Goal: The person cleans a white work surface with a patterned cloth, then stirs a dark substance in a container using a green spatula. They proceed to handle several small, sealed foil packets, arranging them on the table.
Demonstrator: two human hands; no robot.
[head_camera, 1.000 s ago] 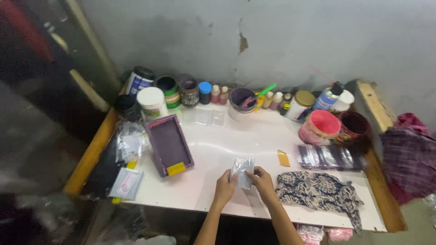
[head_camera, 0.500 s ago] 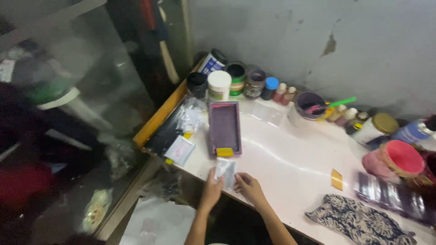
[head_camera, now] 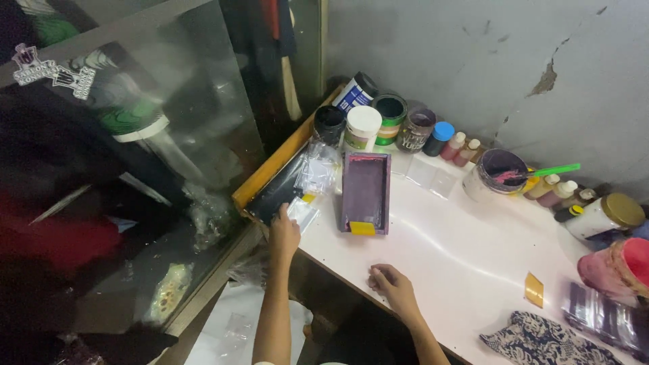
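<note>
- At the near edge of the white glossy tabletop, the right hand rests with fingers curled loosely inward, gripping nothing that shows.
- Further left, the left hand reaches over the table's edge, its fingers laid on a small clear plastic packet; whether they pinch it I cannot tell.
- That packet lies on a flat black sheet at the table's left end, with a heap of more clear plastic bags just beyond it.
- Just right of these sits a rectangular purple-stained screen frame, a small yellow scraper lying at its near end.
- A yellow wooden strip borders the table on the left; beside it stands a pane of reflective glass.
- At the near right lie a dark patterned cloth, a small yellow card and a pink plastic tub.
- Along the back stand paint tins, a white-lidded jar, small capped bottles and a purple-stained pot holding a green-handled tool.
- Behind everything rises a grey plaster wall, cracked and chipped at the upper right.
</note>
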